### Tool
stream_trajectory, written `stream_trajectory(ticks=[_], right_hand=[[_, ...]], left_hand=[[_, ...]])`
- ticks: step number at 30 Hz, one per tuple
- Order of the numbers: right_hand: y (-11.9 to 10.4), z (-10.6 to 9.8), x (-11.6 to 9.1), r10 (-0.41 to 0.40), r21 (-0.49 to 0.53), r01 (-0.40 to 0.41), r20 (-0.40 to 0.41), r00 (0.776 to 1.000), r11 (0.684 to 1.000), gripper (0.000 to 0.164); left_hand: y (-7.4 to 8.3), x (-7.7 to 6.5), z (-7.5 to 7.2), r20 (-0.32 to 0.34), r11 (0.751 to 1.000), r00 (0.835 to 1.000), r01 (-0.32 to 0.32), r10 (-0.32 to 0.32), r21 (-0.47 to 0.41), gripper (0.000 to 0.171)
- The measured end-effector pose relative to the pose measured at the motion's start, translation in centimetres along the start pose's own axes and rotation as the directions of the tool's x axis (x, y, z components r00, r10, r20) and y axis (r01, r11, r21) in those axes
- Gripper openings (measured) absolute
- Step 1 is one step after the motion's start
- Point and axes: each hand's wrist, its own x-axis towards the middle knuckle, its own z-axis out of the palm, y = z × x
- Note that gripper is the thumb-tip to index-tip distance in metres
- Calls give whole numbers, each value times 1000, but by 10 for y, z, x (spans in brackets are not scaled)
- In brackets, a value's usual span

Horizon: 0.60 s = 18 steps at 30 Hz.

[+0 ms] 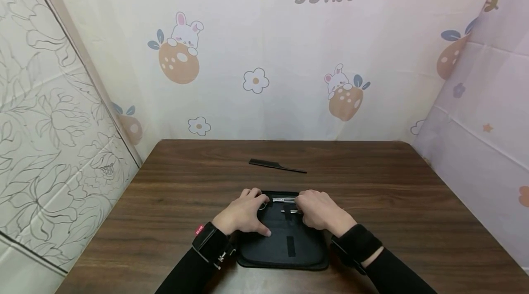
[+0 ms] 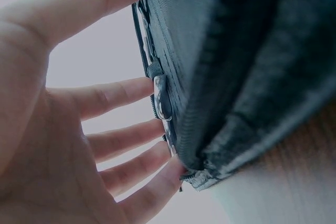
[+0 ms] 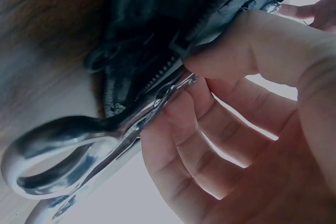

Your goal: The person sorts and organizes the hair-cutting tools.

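A black zip case (image 1: 268,251) lies on the table with silver scissors (image 1: 284,200) across its far part. My right hand (image 1: 321,210) pinches these scissors between thumb and fingers; in the right wrist view, their finger loops (image 3: 11,174) stick out past the zip edge. Just below them, a second slim silver tool (image 1: 292,212) is partly covered by the right hand. My left hand (image 1: 244,213) rests on the case's left side, thumb on the black surface and fingers extended to the far edge. Near those fingertips is a shiny metal loop (image 2: 161,98).
Beyond the case, a black tail comb (image 1: 264,163) lies on the brown wooden table (image 1: 186,170). Patterned curtains (image 1: 256,32) hang behind the table and along its right side, with a flower-line panel (image 1: 49,147) at the left. Black bands circle both wrists.
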Motion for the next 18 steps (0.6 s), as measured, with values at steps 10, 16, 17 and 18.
stream_trajectory(ticks=[10,16,17,18], right_hand=[[0,-2,2,-10,38,9,11,1000,999,26],[-2,-2,6,-28,59,28,4,1000,998,21],[-2,-2,7,-35,62,35,0,999,997,21],[-3,-1,8,-41,64,41,-4,999,997,21]], left_hand=[[-2,2,2,-3,1000,1000,-3,3,11,77],[-2,3,1,-10,1000,1000,-12,13,19,77],[-2,3,1,-9,1000,1000,-11,12,18,77],[-2,2,0,-7,1000,1000,-11,11,16,77]])
